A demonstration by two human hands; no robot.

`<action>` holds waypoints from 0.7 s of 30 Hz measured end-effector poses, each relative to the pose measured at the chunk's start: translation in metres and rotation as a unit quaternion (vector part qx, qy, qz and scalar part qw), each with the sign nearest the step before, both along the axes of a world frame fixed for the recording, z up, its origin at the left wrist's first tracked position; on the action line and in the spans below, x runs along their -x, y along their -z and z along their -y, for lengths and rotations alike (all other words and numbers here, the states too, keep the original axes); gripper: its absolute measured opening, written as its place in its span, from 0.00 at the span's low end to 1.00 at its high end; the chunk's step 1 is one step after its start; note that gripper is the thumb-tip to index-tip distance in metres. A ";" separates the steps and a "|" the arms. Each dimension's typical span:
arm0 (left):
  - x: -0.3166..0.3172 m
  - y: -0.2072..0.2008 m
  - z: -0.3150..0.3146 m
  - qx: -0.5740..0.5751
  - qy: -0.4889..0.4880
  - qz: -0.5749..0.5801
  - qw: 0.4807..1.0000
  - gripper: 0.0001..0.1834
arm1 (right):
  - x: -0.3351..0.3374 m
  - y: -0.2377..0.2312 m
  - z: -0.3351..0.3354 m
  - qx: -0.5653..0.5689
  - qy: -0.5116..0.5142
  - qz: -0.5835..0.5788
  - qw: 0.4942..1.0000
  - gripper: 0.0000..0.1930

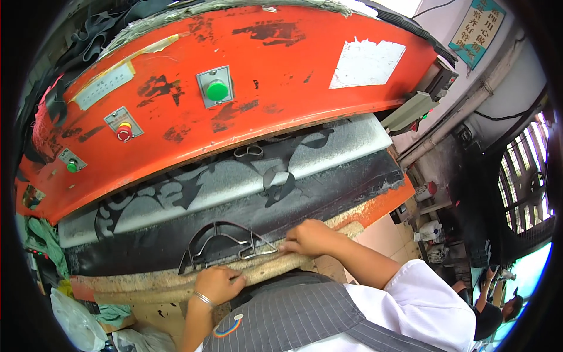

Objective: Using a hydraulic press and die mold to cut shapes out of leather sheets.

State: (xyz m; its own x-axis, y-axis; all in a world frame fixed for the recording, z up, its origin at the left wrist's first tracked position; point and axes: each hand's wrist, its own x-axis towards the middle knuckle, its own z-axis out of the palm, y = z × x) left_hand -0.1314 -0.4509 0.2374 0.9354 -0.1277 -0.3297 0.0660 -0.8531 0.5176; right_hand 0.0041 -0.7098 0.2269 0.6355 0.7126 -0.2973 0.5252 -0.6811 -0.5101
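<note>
A curved metal cutting die (218, 239) stands on black sheet material (328, 196) at the front of a press, between my hands. My left hand (218, 285), a bangle on its wrist, rests at the worn front edge with its fingers curled in, close to the die's left end. My right hand (312, 237) is closed, its fingertips beside the die's right end. What either hand grips, if anything, is hidden. Behind the sheet, a white cutting board (234, 182) carries black cut shapes, and a smaller metal die (248, 152) sits under the press head.
The orange press head (281, 70) spans the far side, with a large green button (216, 90) and a red stop button (124, 131). A beige padded edge (146, 290) runs along the front. Plastic bags (76, 320) lie lower left. Another person (498, 311) is far right.
</note>
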 end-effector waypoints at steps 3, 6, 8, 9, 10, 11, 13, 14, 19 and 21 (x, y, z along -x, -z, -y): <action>-0.036 -0.017 -0.001 0.080 0.033 -0.042 0.995 0.14 | -0.033 0.010 -0.018 -0.148 0.074 0.122 0.979 0.22; -0.109 0.003 0.008 0.145 -0.037 0.198 0.969 0.24 | -0.099 0.025 -0.060 -0.221 0.148 0.275 0.924 0.30; -0.158 0.034 0.009 0.150 -0.081 0.271 0.947 0.32 | -0.129 0.041 -0.087 -0.167 0.156 0.238 0.944 0.30; -0.174 0.054 0.004 0.141 -0.090 0.313 0.935 0.34 | -0.141 0.048 -0.096 -0.149 0.130 0.213 0.957 0.29; -0.180 0.067 0.004 0.141 -0.093 0.310 0.935 0.34 | -0.151 0.056 -0.094 -0.148 0.128 0.209 0.958 0.29; -0.185 0.075 0.005 0.056 -0.073 0.302 0.949 0.34 | -0.162 0.059 -0.088 -0.211 0.108 0.155 0.959 0.27; -0.193 0.084 0.004 -0.029 -0.055 0.286 0.956 0.34 | -0.183 0.058 -0.067 -0.311 0.119 0.114 0.936 0.22; -0.196 0.081 0.003 -0.009 -0.050 0.289 0.956 0.34 | -0.193 0.049 -0.050 -0.304 0.113 0.131 0.937 0.22; -0.211 0.071 0.045 0.122 -0.057 0.304 0.943 0.24 | -0.203 0.040 -0.006 -0.201 0.069 0.131 0.968 0.23; -0.213 0.080 0.064 0.167 -0.076 0.269 0.945 0.21 | -0.193 0.058 -0.002 -0.236 0.026 0.206 0.949 0.26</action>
